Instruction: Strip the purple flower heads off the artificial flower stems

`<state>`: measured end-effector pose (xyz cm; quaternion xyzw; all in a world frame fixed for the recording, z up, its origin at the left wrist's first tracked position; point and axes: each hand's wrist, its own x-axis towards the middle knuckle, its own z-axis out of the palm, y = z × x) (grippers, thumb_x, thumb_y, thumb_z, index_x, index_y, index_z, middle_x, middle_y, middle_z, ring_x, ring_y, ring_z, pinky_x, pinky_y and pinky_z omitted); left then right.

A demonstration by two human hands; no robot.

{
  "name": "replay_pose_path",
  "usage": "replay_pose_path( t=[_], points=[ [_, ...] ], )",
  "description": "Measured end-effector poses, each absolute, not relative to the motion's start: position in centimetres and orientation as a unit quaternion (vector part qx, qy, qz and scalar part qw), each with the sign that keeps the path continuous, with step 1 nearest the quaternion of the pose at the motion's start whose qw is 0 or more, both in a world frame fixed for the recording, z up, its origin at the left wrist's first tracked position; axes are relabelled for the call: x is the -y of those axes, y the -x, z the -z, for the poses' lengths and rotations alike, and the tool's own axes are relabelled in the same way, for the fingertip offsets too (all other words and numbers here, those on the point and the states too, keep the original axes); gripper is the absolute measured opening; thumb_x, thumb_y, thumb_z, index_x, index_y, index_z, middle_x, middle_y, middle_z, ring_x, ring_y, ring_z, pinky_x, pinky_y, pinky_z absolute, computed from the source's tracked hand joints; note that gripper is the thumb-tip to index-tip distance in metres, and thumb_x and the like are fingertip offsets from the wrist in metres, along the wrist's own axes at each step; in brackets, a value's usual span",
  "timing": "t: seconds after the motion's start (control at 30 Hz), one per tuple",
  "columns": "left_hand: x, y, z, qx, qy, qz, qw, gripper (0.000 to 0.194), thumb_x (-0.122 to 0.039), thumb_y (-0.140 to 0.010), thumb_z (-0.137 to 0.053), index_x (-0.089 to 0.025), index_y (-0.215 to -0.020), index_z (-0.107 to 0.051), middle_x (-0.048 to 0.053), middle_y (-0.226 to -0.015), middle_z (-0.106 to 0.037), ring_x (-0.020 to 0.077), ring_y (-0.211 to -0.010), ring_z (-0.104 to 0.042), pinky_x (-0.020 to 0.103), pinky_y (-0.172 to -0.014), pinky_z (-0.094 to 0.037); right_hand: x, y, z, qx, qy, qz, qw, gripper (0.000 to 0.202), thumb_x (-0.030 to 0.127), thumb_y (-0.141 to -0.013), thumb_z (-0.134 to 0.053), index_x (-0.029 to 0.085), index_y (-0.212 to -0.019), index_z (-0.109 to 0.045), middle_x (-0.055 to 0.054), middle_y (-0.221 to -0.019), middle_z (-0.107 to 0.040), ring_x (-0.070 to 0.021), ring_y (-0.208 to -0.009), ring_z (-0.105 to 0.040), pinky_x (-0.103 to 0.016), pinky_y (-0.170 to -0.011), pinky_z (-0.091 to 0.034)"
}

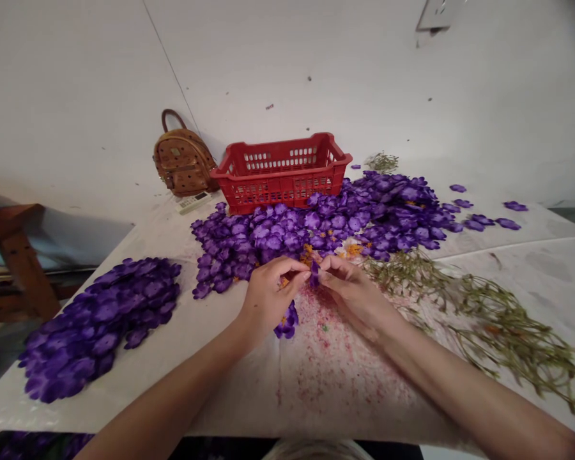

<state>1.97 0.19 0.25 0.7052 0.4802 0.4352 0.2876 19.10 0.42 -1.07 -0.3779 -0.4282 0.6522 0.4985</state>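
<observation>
A small purple artificial flower (315, 276) is held upright at the middle of the table, edge-on to me. My left hand (272, 291) pinches it from the left between thumb and forefinger. From the right, the thumb and fingers of my right hand (357, 291) close on the same flower. Under the left hand shows another purple flower (287, 323) with a yellow centre, partly covered by the hand. Just beyond my fingertips are yellow flower centres (352, 249) and a wide heap of purple petal pieces (278, 233).
A second purple heap (105, 313) lies at the left. Green artificial stems (503, 313) spread over the right side. At the back stand a red plastic basket (282, 185) and a brown backpack (184, 160), with a remote control (194, 202) beside it. Pink specks dot the table (239, 396).
</observation>
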Motion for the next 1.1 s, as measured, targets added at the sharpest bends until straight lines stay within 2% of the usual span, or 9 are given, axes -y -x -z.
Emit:
replay_pose_path(
  t=[0.13,0.4,0.5,0.57,0.67,0.77,0.87,0.97,1.1],
  points=[
    [-0.7,-1.8,-0.1,-0.480,-0.664,-0.438,0.370,0.015,-0.026,-0.089,-0.062,-0.017,-0.084,-0.073,0.003,-0.080,-0.074,0.0144,-0.070,-0.065,0.024,-0.066,-0.048,-0.5,-19.2,0.9,0.407,0.389,-0.649,0.511,0.035,0.053,-0.077,-0.079,0.023,-0.075,-0.060,0.001,-0.078,-0.052,-0.0180,-0.077,-0.049,-0.034,-0.078,-0.040],
    [-1.2,-1.6,0.0,-0.489,-0.606,-0.421,0.464,0.018,-0.032,-0.084,-0.067,-0.015,-0.084,-0.075,0.003,-0.078,-0.073,0.0132,-0.067,-0.061,0.024,-0.065,-0.046,-0.7,-19.7,1.1,0.552,0.382,-0.547,0.500,0.025,0.043,-0.094,-0.062,0.022,-0.080,-0.058,0.000,-0.080,-0.057,-0.0175,-0.079,-0.052,-0.033,-0.076,-0.041],
    [-1.1,-1.6,-0.2,-0.494,-0.591,-0.424,0.476,0.020,-0.034,-0.084,-0.068,-0.015,-0.083,-0.075,0.004,-0.077,-0.072,0.0143,-0.069,-0.062,0.025,-0.067,-0.047,-0.8,-19.7,1.4,0.613,0.376,-0.518,0.463,0.020,0.039,-0.088,-0.070,0.023,-0.092,-0.057,-0.002,-0.090,-0.061,-0.0193,-0.085,-0.057,-0.034,-0.078,-0.045],
    [-1.1,-1.6,-0.4,-0.493,-0.581,-0.422,0.492,0.023,-0.036,-0.084,-0.069,-0.015,-0.083,-0.076,0.004,-0.077,-0.072,0.0142,-0.067,-0.062,0.024,-0.064,-0.047,-0.8,-19.5,1.4,0.642,0.388,-0.504,0.429,0.031,0.035,-0.080,-0.077,0.024,-0.099,-0.056,-0.003,-0.096,-0.064,-0.0208,-0.087,-0.059,-0.034,-0.078,-0.046],
    [-0.9,-1.9,-0.8,-0.492,-0.582,-0.406,0.504,0.024,-0.037,-0.084,-0.069,-0.015,-0.083,-0.077,0.003,-0.072,-0.071,0.0131,-0.062,-0.060,0.024,-0.060,-0.045,-0.6,-19.3,1.0,0.667,0.415,-0.455,0.418,0.025,0.029,-0.081,-0.074,0.024,-0.096,-0.055,0.000,-0.086,-0.061,-0.0186,-0.078,-0.056,-0.032,-0.072,-0.043],
    [-0.7,-1.9,-1.0,-0.496,-0.609,-0.392,0.479,0.022,-0.035,-0.085,-0.068,-0.015,-0.080,-0.076,0.003,-0.073,-0.072,0.0140,-0.064,-0.061,0.024,-0.061,-0.045,-0.6,-19.4,0.6,0.683,0.416,-0.405,0.443,0.012,0.027,-0.087,-0.065,0.024,-0.084,-0.053,0.003,-0.072,-0.052,-0.0157,-0.068,-0.047,-0.031,-0.065,-0.036],
    [-1.0,-0.9,-1.2,-0.495,-0.646,-0.379,0.439,0.023,-0.036,-0.089,-0.065,-0.017,-0.084,-0.077,0.005,-0.084,-0.077,0.0184,-0.078,-0.069,0.027,-0.072,-0.051,-0.6,-19.8,0.5,0.684,0.418,-0.393,0.451,0.017,0.029,-0.089,-0.062,0.023,-0.077,-0.052,0.003,-0.069,-0.046,-0.0150,-0.065,-0.041,-0.031,-0.062,-0.031],
    [-1.1,1.9,-1.0,-0.543,-0.671,-0.388,0.323,0.021,-0.030,-0.092,-0.060,-0.019,-0.095,-0.078,0.006,-0.099,-0.080,0.0212,-0.094,-0.071,0.031,-0.087,-0.052,-0.8,-20.3,0.9,0.664,0.420,-0.411,0.463,0.021,0.030,-0.090,-0.063,0.023,-0.074,-0.049,0.004,-0.068,-0.041,-0.0144,-0.063,-0.036,-0.031,-0.061,-0.027],
    [0.4,5.8,0.0,-0.634,-0.661,-0.334,0.223,0.013,-0.024,-0.086,-0.065,-0.020,-0.089,-0.076,0.006,-0.094,-0.079,0.0216,-0.088,-0.070,0.033,-0.085,-0.051,-1.1,-20.6,1.6,0.627,0.417,-0.441,0.488,0.028,0.035,-0.090,-0.065,0.024,-0.073,-0.047,0.004,-0.067,-0.035,-0.0143,-0.061,-0.031,-0.031,-0.060,-0.024]
  ],
)
